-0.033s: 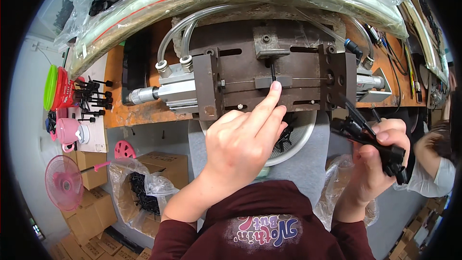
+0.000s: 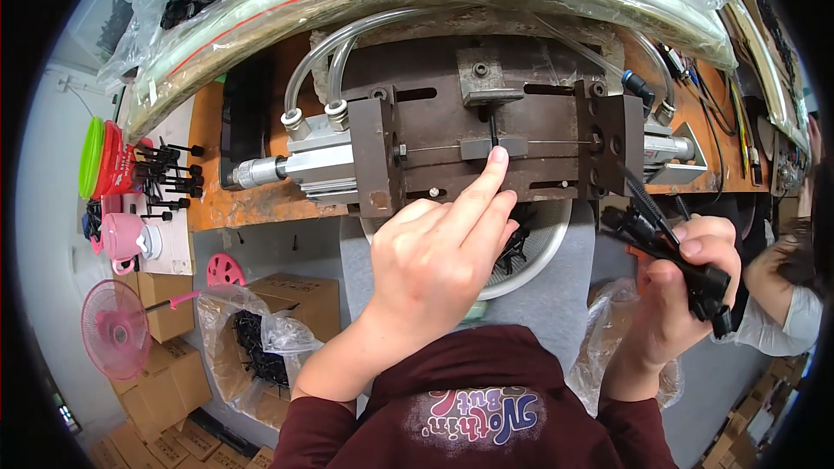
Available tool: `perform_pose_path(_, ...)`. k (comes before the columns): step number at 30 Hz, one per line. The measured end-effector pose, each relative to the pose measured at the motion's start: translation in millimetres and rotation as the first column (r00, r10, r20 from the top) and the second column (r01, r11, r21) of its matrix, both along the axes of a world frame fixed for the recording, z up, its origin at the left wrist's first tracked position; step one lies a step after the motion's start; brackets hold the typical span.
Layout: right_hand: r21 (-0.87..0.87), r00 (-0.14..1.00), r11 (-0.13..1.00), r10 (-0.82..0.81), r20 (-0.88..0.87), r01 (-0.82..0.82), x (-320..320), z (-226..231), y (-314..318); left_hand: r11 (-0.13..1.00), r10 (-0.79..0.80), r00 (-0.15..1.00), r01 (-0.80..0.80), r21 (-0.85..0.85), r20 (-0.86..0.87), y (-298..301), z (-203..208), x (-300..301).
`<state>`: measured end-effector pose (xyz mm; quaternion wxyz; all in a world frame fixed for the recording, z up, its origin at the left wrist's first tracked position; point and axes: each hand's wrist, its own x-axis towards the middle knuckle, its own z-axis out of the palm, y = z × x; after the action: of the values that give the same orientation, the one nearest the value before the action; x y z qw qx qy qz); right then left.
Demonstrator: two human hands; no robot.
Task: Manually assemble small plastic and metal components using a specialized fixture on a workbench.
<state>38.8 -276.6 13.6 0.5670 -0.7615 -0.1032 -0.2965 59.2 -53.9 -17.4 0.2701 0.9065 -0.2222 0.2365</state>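
My left hand point(image 2: 439, 247) reaches over the dark metal fixture with its index finger stretched out. That fingertip touches the near end of a thin black stem point(image 2: 494, 128), which stands between two small grey jaws point(image 2: 473, 149) below a metal stop block point(image 2: 492, 97). The other fingers trail beside the index; the thumb is hidden under the hand. To the right, off the fixture's near side, my right hand point(image 2: 686, 295) is closed around a bunch of black plastic parts point(image 2: 665, 252). Their thin ribbed stems point up and away.
Air cylinders point(image 2: 321, 161) with clear hoses flank the fixture on a wooden bench point(image 2: 261, 206). A round basket point(image 2: 553, 252) of black parts sits on my lap. A lined carton point(image 2: 261, 356) and pink fan point(image 2: 115, 330) are at left; another person's arm point(image 2: 773, 282) is at right.
The bunch of black parts in my right hand has tilted very slightly. My left hand and the fixture look the same.
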Motion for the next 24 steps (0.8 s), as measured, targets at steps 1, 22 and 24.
perform_pose_path(1,-0.072,0.999,0.997,-0.007,0.039,0.01,0.0,0.3,0.1,1.0,0.0,1.0,0.0,0.007,-0.007,0.1,0.4,1.2)
perform_pose_path(22,-0.477,0.952,0.876,0.202,0.231,-0.07,18.8,-17.0,13.4,0.845,-0.343,0.908,0.187,-0.5,-0.241,13.8,29.0,-34.7)
perform_pose_path(24,-0.436,0.965,0.898,0.055,0.257,0.065,23.1,-18.4,10.8,0.835,-0.323,0.926,0.18,-0.52,-0.198,10.9,22.4,-33.8)
